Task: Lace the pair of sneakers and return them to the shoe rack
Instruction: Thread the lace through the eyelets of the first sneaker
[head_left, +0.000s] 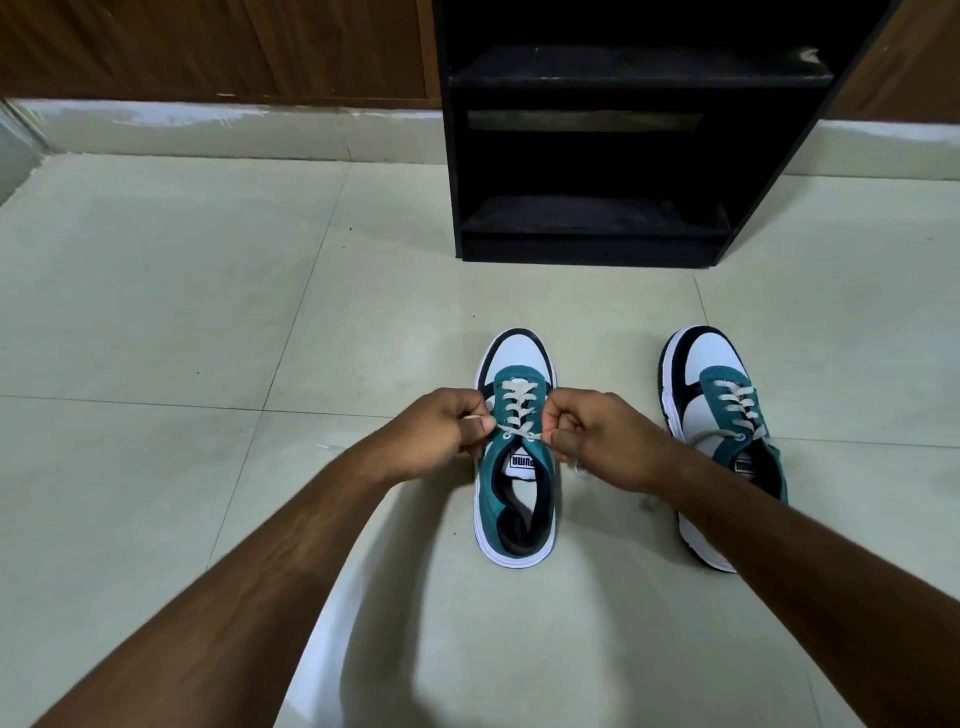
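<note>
Left hand (447, 428): closed in a pinch on one end of the lace (514, 410), touching the left side of the near sneaker (515, 452) at its top eyelets.
Right hand (597, 436): fisted on the other lace end, touching the sneaker's right side, level with the left hand.
Near sneaker: on the floor (208, 312) between the hands, toe pointing away towards the rack (623, 156); lace crossed up to the top eyelets, no bow tied yet.
Key relation: the shoe's long axis runs straight away from the person; each hand holds an end out sideways across that axis, equally near, so the knot likely forms at the middle above the tongue.
Second sneaker (722, 431): right of the near sneaker, well apart, laced, toe also away.
Rack: black, beyond both sneakers, its shelves bare.
</note>
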